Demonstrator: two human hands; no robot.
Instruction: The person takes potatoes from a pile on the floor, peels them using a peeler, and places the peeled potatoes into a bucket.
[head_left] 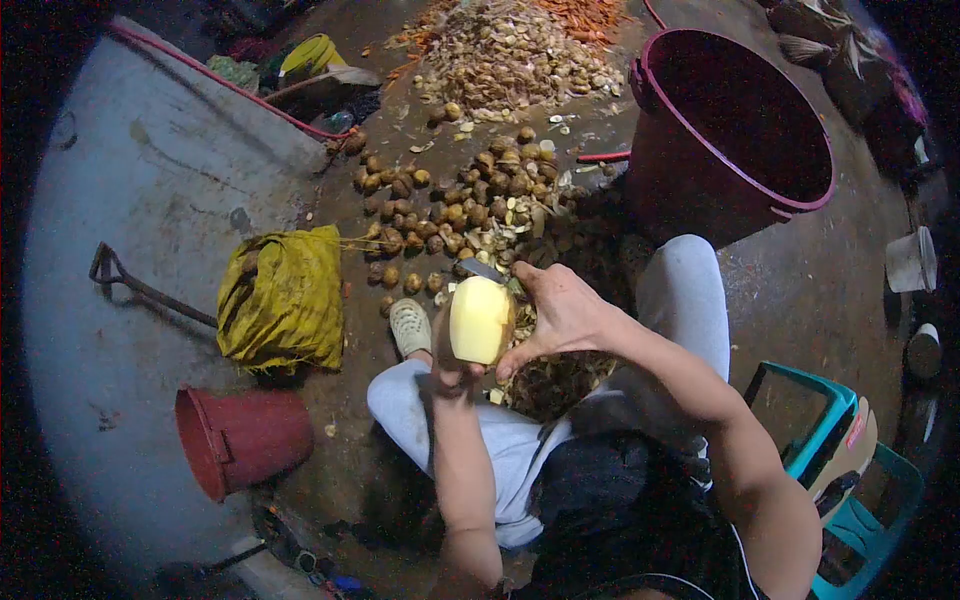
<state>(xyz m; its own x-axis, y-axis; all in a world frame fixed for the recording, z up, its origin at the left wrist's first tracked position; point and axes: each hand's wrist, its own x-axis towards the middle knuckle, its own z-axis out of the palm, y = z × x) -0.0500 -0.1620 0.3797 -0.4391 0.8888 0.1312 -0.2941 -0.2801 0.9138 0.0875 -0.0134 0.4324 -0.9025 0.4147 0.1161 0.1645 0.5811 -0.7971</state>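
Note:
A large, pale yellow peeled root vegetable (480, 320) is held upright in front of my lap; its exact kind I cannot make out. My left hand (455, 372) is closed around its lower side, mostly hidden behind it. At its right side is my right hand (560, 312), fingers curled round a knife whose grey blade (480, 269) shows at the vegetable's top edge. The knife's handle is hidden by the fingers. Below and between my legs lies a dark heap of peelings (555, 385). Brown unpeeled roots (480, 200) are scattered on the floor just beyond my hands.
A big dark red bin (690, 150) stands at the right front, a smaller red bucket (265, 440) at the left. Near it sit a yellow sack (285, 300) and a long-handled tool (150, 290). Pale and orange peelings (515, 60) are piled ahead. A teal stool (850, 520) is at right.

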